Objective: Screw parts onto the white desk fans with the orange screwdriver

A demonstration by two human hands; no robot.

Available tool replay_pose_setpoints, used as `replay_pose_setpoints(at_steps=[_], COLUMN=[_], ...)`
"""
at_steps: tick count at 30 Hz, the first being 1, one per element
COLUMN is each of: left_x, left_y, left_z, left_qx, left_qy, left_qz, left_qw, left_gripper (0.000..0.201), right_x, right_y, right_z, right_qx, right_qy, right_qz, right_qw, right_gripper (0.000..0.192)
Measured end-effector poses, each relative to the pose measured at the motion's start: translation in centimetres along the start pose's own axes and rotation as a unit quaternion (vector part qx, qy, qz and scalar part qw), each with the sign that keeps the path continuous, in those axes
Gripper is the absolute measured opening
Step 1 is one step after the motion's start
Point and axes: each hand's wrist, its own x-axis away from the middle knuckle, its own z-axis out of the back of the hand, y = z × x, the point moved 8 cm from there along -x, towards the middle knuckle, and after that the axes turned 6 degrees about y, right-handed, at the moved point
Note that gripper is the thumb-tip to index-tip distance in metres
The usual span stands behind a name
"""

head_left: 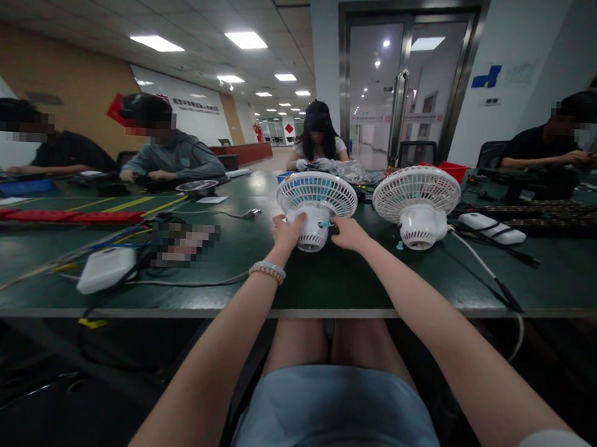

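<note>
A white fan (314, 226) with a round slatted grille stands on the green table right before me, its motor housing facing me. My left hand (288, 228) grips the left side of that housing, thumb on top. At the housing's right side my right hand (348, 234) pinches a small teal piece (325, 223), which touches the fan; its exact kind I cannot make out. A second white fan (422, 228) sits just to the right, with a white cable (477, 256) running from it. Near its base lies another small teal piece (400, 245).
White power adapters (106, 269) (492, 228) with dark cables lie left and right. A red strip (58, 216) and loose wires cover the left side. Several people sit around the table; one opposite wears white gloves (326, 164). The table's front edge (324, 313) runs close to my lap.
</note>
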Motion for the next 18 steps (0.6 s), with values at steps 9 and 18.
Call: replay_pose_setpoints(at_steps=[9,18], left_x=[0.0,-1.3], left_y=[-0.7,-1.2], left_z=[0.2,0.2], left_qx=[-0.028,-0.025], left_qy=[0.006,-0.060], left_qz=[0.039,-0.011], left_qw=[0.999,0.998], left_gripper=[0.075,0.056], right_x=[0.3,0.1], right_y=[-1.2,-1.7], right_z=[-0.1,0.0], right_qx=[-0.035,0.001], right_qy=[-0.005,-0.013], right_qz=[0.007,-0.014], right_qw=[0.999,1.000], right_gripper=[0.034,0.030])
